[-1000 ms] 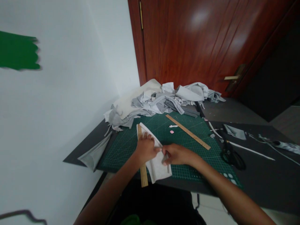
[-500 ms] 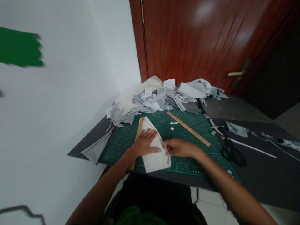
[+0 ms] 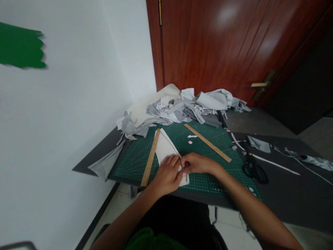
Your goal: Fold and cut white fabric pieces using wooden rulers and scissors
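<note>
A: Left side?
B: A ruler (image 3: 151, 159) flanks the white cloth (image 3: 163, 145) near the bench's (image 3: 288, 198) front edge; the left hand (image 3: 168, 174) lies nearly flat, gripping nothing, apparently steadying the cloth.
A: Right hand (image 3: 194, 163)?
B: Pinched closed on its right edge, presumably for control.

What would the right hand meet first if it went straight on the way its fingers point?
The right hand would most likely first meet the left hand, whose fingers lie just ahead on the pale cloth; whether the two already touch is unclear.
</note>
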`<state>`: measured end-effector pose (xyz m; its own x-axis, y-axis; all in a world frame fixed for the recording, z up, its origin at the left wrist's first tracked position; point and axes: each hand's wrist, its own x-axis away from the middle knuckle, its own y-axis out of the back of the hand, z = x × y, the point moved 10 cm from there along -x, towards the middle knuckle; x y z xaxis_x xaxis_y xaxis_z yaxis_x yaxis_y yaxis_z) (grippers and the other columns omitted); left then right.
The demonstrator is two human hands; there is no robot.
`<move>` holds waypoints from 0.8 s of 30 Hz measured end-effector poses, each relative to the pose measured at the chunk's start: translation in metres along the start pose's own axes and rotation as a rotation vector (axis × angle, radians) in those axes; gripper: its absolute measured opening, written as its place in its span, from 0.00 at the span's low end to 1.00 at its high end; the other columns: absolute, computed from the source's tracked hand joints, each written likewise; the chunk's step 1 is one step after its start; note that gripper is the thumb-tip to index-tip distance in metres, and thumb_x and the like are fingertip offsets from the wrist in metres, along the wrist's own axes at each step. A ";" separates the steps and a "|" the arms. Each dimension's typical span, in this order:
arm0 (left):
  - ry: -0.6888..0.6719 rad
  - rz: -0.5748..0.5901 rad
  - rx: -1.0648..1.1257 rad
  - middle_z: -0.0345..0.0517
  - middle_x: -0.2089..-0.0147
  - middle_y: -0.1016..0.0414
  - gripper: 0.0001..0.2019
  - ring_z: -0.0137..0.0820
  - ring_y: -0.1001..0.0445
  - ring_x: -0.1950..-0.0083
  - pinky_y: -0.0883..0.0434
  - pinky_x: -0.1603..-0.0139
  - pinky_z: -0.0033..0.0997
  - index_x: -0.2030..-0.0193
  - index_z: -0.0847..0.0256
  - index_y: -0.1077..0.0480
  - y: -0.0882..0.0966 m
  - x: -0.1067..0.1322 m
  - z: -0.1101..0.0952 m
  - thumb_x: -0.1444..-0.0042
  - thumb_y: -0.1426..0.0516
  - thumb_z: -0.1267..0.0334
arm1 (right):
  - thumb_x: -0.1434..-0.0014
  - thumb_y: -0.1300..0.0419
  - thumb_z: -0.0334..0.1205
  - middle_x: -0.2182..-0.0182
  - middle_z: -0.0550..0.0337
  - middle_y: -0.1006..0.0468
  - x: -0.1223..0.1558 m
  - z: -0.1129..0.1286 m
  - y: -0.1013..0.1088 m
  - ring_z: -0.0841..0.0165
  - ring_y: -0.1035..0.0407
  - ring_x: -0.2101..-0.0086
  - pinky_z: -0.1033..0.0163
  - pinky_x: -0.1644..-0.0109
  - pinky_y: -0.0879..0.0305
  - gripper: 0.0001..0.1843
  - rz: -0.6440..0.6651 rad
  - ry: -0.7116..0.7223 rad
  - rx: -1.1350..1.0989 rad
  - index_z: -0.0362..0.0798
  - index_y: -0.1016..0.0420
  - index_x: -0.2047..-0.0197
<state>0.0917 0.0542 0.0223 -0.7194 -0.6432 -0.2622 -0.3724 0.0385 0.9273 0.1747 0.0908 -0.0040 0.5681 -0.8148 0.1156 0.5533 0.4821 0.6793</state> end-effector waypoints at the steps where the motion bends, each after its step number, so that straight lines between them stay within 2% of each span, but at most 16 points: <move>1: -0.011 -0.005 0.004 0.54 0.35 0.33 0.21 0.45 0.39 0.31 0.47 0.26 0.48 0.37 0.61 0.35 -0.001 0.003 0.000 0.35 0.44 0.59 | 0.52 0.27 0.41 0.74 0.69 0.29 0.001 -0.001 -0.001 0.72 0.35 0.72 0.68 0.69 0.43 0.13 0.019 -0.009 0.004 0.46 0.22 0.64; 4: -0.053 0.033 0.007 0.54 0.31 0.37 0.28 0.47 0.45 0.27 0.52 0.24 0.50 0.32 0.59 0.38 -0.004 0.008 0.008 0.35 0.43 0.50 | 0.54 0.26 0.42 0.75 0.71 0.30 0.005 -0.001 -0.001 0.72 0.35 0.73 0.69 0.71 0.45 0.17 0.052 -0.023 0.019 0.47 0.23 0.61; 8: -0.049 0.126 -0.006 0.50 0.31 0.35 0.33 0.52 0.45 0.27 0.49 0.27 0.56 0.32 0.51 0.37 0.000 0.009 0.032 0.42 0.38 0.44 | 0.52 0.26 0.43 0.73 0.70 0.29 0.004 0.007 -0.007 0.72 0.34 0.72 0.69 0.70 0.44 0.17 0.066 0.030 0.025 0.47 0.22 0.60; 11: -0.010 0.216 -0.006 0.49 0.32 0.35 0.34 0.57 0.45 0.27 0.48 0.29 0.62 0.35 0.47 0.33 0.005 0.009 0.046 0.49 0.33 0.45 | 0.48 0.28 0.41 0.70 0.66 0.26 0.000 0.021 -0.013 0.71 0.32 0.69 0.68 0.66 0.41 0.13 0.039 0.110 0.041 0.46 0.21 0.60; 15: 0.013 0.304 0.000 0.52 0.30 0.37 0.38 0.63 0.48 0.26 0.49 0.31 0.71 0.35 0.49 0.34 0.005 0.009 0.046 0.53 0.31 0.45 | 0.39 0.33 0.43 0.66 0.61 0.22 -0.002 0.036 -0.018 0.69 0.30 0.66 0.67 0.61 0.38 0.08 0.013 0.200 0.053 0.46 0.19 0.61; 17: 0.063 0.261 -0.010 0.51 0.32 0.35 0.30 0.62 0.46 0.27 0.48 0.33 0.74 0.39 0.50 0.32 0.005 0.008 0.043 0.47 0.34 0.45 | 0.34 0.39 0.44 0.68 0.61 0.23 -0.003 0.039 -0.017 0.70 0.30 0.67 0.67 0.60 0.38 0.11 0.004 0.236 0.050 0.46 0.19 0.63; 19: 0.125 0.162 -0.032 0.49 0.34 0.32 0.17 0.58 0.44 0.28 0.49 0.32 0.74 0.45 0.50 0.29 0.006 0.007 0.039 0.38 0.40 0.49 | 0.32 0.42 0.42 0.71 0.62 0.24 -0.004 0.037 -0.013 0.70 0.32 0.69 0.67 0.62 0.39 0.15 -0.028 0.244 0.069 0.45 0.20 0.66; 20: 0.157 0.108 -0.050 0.49 0.33 0.33 0.15 0.58 0.44 0.28 0.50 0.32 0.75 0.47 0.51 0.28 0.007 0.008 0.038 0.37 0.41 0.51 | 0.32 0.42 0.41 0.72 0.63 0.26 -0.005 0.035 -0.010 0.71 0.33 0.71 0.67 0.63 0.40 0.15 -0.045 0.237 0.087 0.45 0.21 0.68; 24: 0.151 -0.037 -0.040 0.53 0.35 0.33 0.21 0.56 0.43 0.29 0.51 0.29 0.69 0.43 0.53 0.30 0.006 0.013 0.028 0.41 0.37 0.51 | 0.35 0.40 0.37 0.74 0.65 0.28 -0.007 0.031 -0.010 0.72 0.34 0.72 0.68 0.65 0.42 0.12 -0.085 0.213 0.172 0.45 0.24 0.71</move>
<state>0.0638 0.0677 0.0172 -0.6080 -0.7516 -0.2559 -0.3714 -0.0156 0.9283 0.1463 0.0818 0.0115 0.6496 -0.7549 -0.0897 0.5031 0.3385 0.7952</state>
